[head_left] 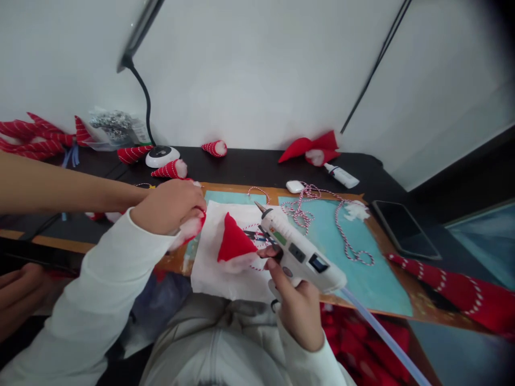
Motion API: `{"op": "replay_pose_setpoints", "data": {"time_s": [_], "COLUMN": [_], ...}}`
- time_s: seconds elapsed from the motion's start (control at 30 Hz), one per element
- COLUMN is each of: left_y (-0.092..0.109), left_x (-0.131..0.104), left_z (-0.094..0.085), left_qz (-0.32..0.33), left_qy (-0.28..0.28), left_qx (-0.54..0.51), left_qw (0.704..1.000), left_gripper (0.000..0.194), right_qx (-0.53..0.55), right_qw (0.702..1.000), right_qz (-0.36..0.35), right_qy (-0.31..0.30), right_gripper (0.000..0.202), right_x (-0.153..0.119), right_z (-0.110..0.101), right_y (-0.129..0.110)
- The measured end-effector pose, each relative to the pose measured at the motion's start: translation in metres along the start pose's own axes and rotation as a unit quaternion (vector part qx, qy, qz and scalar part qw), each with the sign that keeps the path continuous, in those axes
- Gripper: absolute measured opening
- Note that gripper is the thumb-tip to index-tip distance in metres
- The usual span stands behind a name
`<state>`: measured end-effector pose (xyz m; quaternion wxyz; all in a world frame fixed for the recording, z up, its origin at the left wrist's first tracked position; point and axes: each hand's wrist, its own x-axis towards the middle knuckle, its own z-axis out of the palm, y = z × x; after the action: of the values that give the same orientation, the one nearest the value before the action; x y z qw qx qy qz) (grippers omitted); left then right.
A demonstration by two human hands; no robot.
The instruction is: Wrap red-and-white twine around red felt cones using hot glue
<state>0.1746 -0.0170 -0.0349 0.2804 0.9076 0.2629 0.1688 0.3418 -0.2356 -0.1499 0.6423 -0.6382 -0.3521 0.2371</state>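
My left hand (167, 206) is closed around a red and white stuffed piece (192, 226) at the left end of the white paper (209, 279). My right hand (300, 305) grips a white glue gun (301, 249), whose nozzle points up and left and whose long glue stick trails to the lower right. Just left of the gun lies a red cone with white stuffing (235, 239). Dark scissors (254, 235) and red-and-white twine (300, 214) lie behind and beside the gun, partly hidden by it.
Another person's arm (72, 182) reaches in from the left; a person's hand (20, 295) is lower left. Striped cones (171, 170), a lamp base (162, 156), a glue bottle (341, 175) and a phone (405, 229) rest on the dark table (249, 161).
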Motion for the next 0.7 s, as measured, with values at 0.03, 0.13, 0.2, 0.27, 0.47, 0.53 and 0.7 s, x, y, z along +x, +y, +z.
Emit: {"op": "replay_pose_setpoints", "data": {"time_s": [0.03,0.13,0.2,0.27,0.47,0.53,0.7], "left_y": [0.002,0.011,0.019,0.030,0.060,0.062,0.065], "left_x": [0.000,0.000,-0.001,-0.005,-0.024,-0.032,-0.050], "left_z": [-0.004,-0.015,-0.021,-0.023,0.011,0.032,0.066], "left_qz": [0.021,0.066,0.085,0.102,0.079,0.051,-0.062], "left_qy": [-0.043,-0.071,-0.051,-0.022,0.134,0.133,0.108], "left_qx": [0.055,0.104,0.090,0.062,-0.026,-0.078,-0.181], "left_qw": [0.997,0.990,0.991,0.993,0.987,0.987,0.976], "left_gripper": [0.011,0.025,0.027,0.023,0.019,0.014,0.012], "right_qx": [-0.003,-0.003,-0.007,-0.014,-0.024,-0.030,-0.046], "right_qw": [1.000,0.999,0.999,0.998,0.997,0.997,0.998], "right_qz": [0.007,0.035,0.039,0.033,0.010,0.002,-0.022], "right_qy": [-0.002,-0.002,0.019,0.045,0.067,0.071,0.030], "right_gripper": [0.026,0.031,0.032,0.031,0.030,0.031,0.030], "right_x": [0.000,-0.001,-0.002,-0.003,-0.007,-0.008,-0.004], "right_z": [-0.003,-0.010,-0.014,-0.016,-0.015,-0.011,0.009], "right_y": [0.000,0.000,-0.001,-0.003,-0.018,-0.026,-0.054]}}
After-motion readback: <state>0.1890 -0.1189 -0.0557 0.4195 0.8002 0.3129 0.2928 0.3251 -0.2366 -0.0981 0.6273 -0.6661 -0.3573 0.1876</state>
